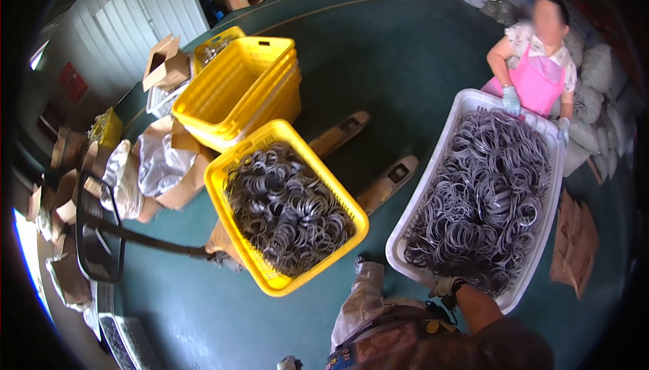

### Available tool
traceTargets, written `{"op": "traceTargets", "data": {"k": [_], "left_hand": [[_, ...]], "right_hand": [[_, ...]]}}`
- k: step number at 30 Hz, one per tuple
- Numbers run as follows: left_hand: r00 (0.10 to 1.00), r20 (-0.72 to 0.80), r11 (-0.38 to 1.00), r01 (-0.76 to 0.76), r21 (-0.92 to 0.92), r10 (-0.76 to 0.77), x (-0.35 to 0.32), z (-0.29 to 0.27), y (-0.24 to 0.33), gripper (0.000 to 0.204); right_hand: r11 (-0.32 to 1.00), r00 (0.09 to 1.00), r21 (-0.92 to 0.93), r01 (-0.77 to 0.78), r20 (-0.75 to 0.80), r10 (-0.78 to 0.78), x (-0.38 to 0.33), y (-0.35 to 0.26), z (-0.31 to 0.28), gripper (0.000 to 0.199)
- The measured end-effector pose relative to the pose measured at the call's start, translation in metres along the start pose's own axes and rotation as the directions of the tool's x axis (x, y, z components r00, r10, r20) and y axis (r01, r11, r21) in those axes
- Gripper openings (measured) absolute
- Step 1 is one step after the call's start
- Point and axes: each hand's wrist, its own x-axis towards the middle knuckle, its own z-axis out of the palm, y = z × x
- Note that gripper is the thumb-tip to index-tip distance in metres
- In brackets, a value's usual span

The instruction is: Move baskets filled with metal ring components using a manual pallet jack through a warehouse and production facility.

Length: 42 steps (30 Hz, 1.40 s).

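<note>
A big white plastic crate (414,224) is heaped with grey metal rings (483,194). My right hand (446,286), in a light work glove, grips the crate's near rim at its lower end. My left hand does not show anywhere in the picture. Across the crate a person in a pink apron (534,82) holds the far rim with two gloved hands (512,99). To the left of the white crate a yellow crate (223,197) full of the same rings rests on the forks of a pallet jack (385,184).
A stack of yellow crates (233,89) stands behind the full one. Opened cardboard boxes and plastic bags (159,164) lie to the left, by the jack's handle (98,235). Flat cardboard (574,245) lies right of the white crate, filled sacks (598,65) behind the other person.
</note>
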Motion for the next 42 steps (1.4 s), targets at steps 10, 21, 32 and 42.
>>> {"op": "traceTargets", "data": {"k": [10,21,32,42], "left_hand": [[0.958,0.034,0.923,-0.265,-0.280,0.285,0.017,0.190,0.301,0.013],[0.878,0.363,0.950,-0.280,-0.142,0.313,0.232,0.113,0.284,0.027],[0.227,0.322,0.269,-0.959,-0.092,0.919,0.232,0.247,0.456,0.037],[0.580,0.639,0.851,-0.459,-0.256,0.505,0.019,0.604,0.720,0.070]], "right_hand": [[0.822,0.842,0.281,0.496,-0.389,-0.375,-0.245,-0.028,-0.145,0.034],[0.674,0.738,0.317,0.667,-0.405,-0.540,-0.191,0.002,-0.203,0.032],[0.896,0.478,-0.293,0.334,-0.766,-0.429,-0.187,-0.085,-0.367,0.046],[0.982,0.375,-0.160,0.098,-0.908,-0.185,-0.098,0.021,-0.371,0.033]]}}
